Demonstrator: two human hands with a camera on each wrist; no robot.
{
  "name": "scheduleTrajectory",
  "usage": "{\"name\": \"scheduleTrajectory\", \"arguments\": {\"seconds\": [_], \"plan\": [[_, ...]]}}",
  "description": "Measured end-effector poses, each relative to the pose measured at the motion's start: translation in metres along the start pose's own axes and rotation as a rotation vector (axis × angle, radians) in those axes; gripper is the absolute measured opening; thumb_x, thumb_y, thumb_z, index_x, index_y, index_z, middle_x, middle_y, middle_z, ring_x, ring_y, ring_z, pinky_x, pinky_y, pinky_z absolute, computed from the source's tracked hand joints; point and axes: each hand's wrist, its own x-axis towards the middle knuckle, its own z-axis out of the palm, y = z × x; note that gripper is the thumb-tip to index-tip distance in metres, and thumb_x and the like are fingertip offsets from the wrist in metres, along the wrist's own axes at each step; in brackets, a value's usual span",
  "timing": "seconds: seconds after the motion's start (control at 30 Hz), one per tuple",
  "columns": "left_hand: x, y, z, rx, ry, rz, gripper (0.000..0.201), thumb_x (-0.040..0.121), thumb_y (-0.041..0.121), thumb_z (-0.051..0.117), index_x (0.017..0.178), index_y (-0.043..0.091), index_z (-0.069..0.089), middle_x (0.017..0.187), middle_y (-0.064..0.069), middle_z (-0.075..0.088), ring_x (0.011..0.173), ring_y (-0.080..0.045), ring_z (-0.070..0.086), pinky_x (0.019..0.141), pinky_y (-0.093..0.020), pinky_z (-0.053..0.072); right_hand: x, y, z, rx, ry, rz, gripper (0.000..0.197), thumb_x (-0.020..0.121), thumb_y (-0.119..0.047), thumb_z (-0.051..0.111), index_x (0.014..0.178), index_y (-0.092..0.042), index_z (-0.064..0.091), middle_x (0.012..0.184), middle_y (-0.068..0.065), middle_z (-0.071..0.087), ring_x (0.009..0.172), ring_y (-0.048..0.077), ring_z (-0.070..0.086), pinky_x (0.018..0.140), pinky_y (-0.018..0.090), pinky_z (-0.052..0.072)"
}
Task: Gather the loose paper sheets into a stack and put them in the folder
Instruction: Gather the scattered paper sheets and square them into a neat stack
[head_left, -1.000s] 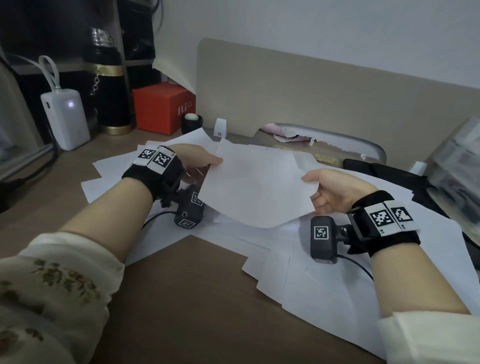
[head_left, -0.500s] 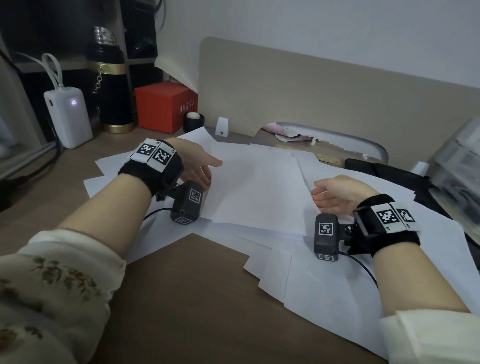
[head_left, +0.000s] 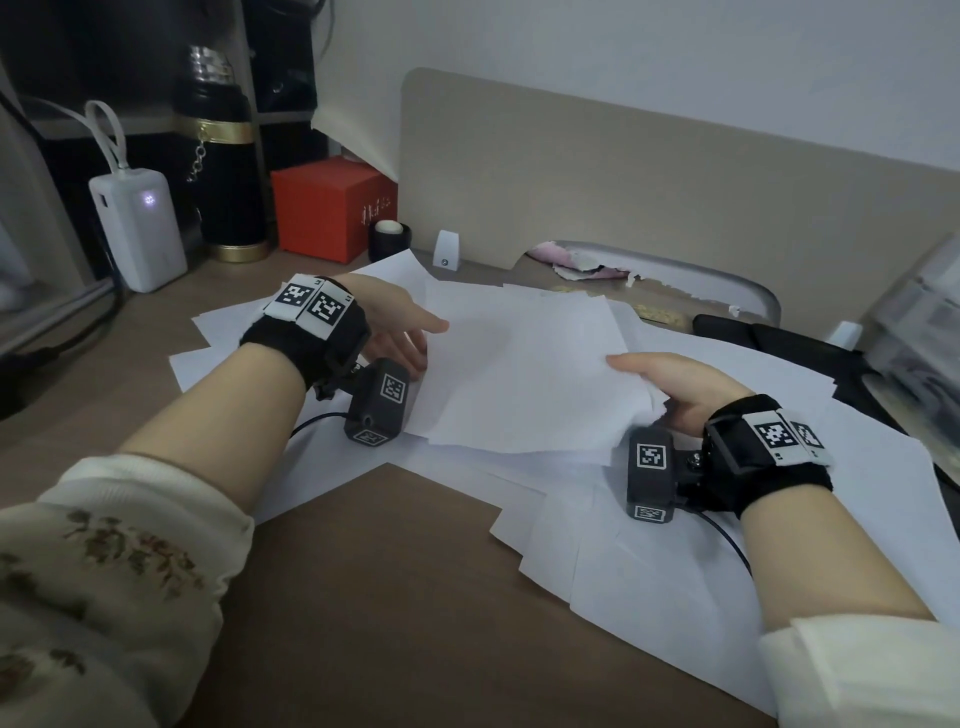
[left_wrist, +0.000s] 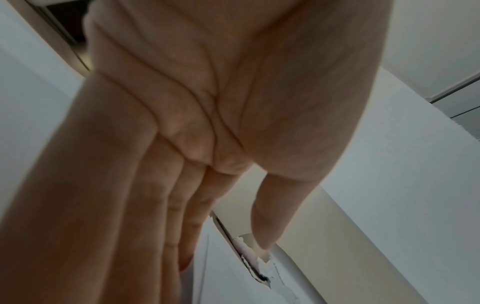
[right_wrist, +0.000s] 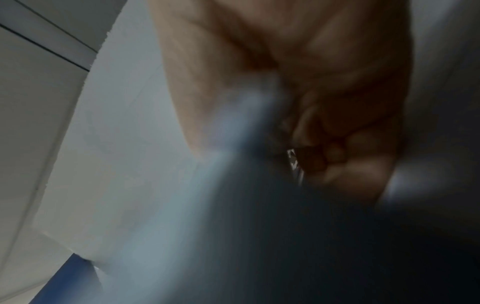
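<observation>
Several white paper sheets (head_left: 675, 571) lie scattered over the brown desk (head_left: 389, 597). A small pile of top sheets (head_left: 519, 364) sits between my hands. My left hand (head_left: 415, 338) is flat at the pile's left edge, and the left wrist view shows its fingers (left_wrist: 155, 216) straight and holding nothing. My right hand (head_left: 660, 384) pinches the pile's right edge, thumb on top and fingers curled beneath. The right wrist view is blurred but shows paper (right_wrist: 130, 144) against the curled fingers (right_wrist: 337, 160). A dark flat object (head_left: 789, 338) at the right, partly under sheets, may be the folder.
At the back left stand a white power bank (head_left: 137, 228), a black flask (head_left: 223, 171), a red box (head_left: 332, 208) and a small black roll (head_left: 388, 240). A beige divider (head_left: 623, 182) closes the back. Clear plastic trays (head_left: 919, 322) sit at the far right.
The sheet both hands held up a second ago was laid on the pile. My right hand has since taken hold of the pile's right edge, and my left hand stays flat at its left edge.
</observation>
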Motion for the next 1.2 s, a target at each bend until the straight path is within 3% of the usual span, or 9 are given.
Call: {"name": "scheduleTrajectory", "arguments": {"seconds": [0.23,0.37,0.53,0.6,0.7,0.77,0.87,1.07,1.2], "plan": [[0.002,0.001,-0.001,-0.003,0.013,0.004,0.043,0.099,0.041,0.049,0.106,0.000,0.058,0.091,-0.013,0.071,0.077,-0.023,0.070,0.058,-0.030,0.055,0.000,0.000,0.005,0.031,-0.152,-0.023,0.031,0.092,-0.005,0.056,0.122,-0.012,0.061,0.109,0.005,0.070,0.081,0.020,0.070,0.053,0.024,0.054],[0.004,-0.002,-0.007,-0.020,0.049,0.050,0.045,0.099,0.046,0.046,0.111,0.004,0.058,0.101,-0.010,0.071,0.083,-0.021,0.068,0.073,-0.031,0.051,0.000,-0.002,0.001,0.204,-0.220,-0.127,0.029,0.093,0.009,0.044,0.113,-0.007,0.059,0.090,0.005,0.075,0.073,0.017,0.073,0.055,0.024,0.056],[0.016,-0.004,-0.019,-0.095,0.232,0.123,0.062,0.096,0.052,0.046,0.138,0.006,0.042,0.121,-0.007,0.056,0.103,-0.022,0.057,0.096,-0.041,0.051,0.000,0.000,-0.001,0.309,-0.208,-0.281,0.038,0.092,0.010,0.045,0.126,-0.006,0.053,0.117,0.011,0.066,0.084,0.019,0.072,0.066,0.028,0.058],[0.018,-0.007,-0.020,-0.117,0.281,0.149,0.071,0.092,0.059,0.048,0.141,0.007,0.039,0.128,-0.007,0.054,0.107,-0.021,0.058,0.096,-0.041,0.051,0.001,-0.001,-0.002,0.330,-0.176,-0.354,0.042,0.091,0.009,0.046,0.129,-0.007,0.052,0.121,0.012,0.065,0.089,0.020,0.070,0.070,0.029,0.058],[0.017,-0.011,-0.017,-0.327,0.125,0.196,0.065,0.088,0.062,0.053,0.129,0.011,0.054,0.121,-0.011,0.066,0.104,-0.024,0.067,0.087,-0.035,0.054,0.003,-0.003,-0.003,0.393,-0.100,-0.429,0.042,0.091,0.008,0.049,0.130,-0.009,0.051,0.122,0.011,0.065,0.093,0.023,0.069,0.072,0.032,0.058],[0.010,-0.009,-0.011,-0.483,-0.002,0.298,0.049,0.091,0.057,0.051,0.117,0.017,0.062,0.114,-0.007,0.071,0.096,-0.018,0.071,0.078,-0.030,0.056,0.001,-0.006,-0.001,0.414,-0.052,-0.474,0.038,0.092,0.006,0.049,0.126,-0.011,0.052,0.119,0.008,0.066,0.093,0.021,0.069,0.071,0.032,0.058],[0.005,0.000,-0.010,-0.645,-0.013,0.401,0.041,0.096,0.046,0.052,0.123,0.018,0.062,0.115,0.000,0.070,0.100,-0.016,0.068,0.086,-0.031,0.055,-0.003,-0.010,0.003,0.413,-0.017,-0.545,0.035,0.093,0.007,0.049,0.122,-0.014,0.053,0.113,0.004,0.066,0.092,0.018,0.067,0.072,0.032,0.058],[0.020,0.004,-0.015,-0.745,0.150,0.499,0.113,0.051,0.033,0.090,0.144,0.011,0.030,0.128,-0.004,0.064,0.110,-0.020,0.066,0.092,-0.039,0.055,-0.007,-0.016,0.011,0.364,0.041,-0.622,0.027,0.093,0.003,0.054,0.109,-0.019,0.055,0.108,0.001,0.068,0.091,0.018,0.068,0.079,0.037,0.056],[0.012,0.009,-0.010,-0.781,0.203,0.628,0.069,0.073,0.001,0.079,0.134,0.004,0.049,0.123,-0.013,0.066,0.106,-0.027,0.067,0.089,-0.041,0.056,-0.011,-0.023,0.015,0.277,0.106,-0.715,0.030,0.094,0.001,0.053,0.109,-0.025,0.054,0.112,-0.004,0.067,0.102,0.015,0.065,0.090,0.034,0.053]]}}
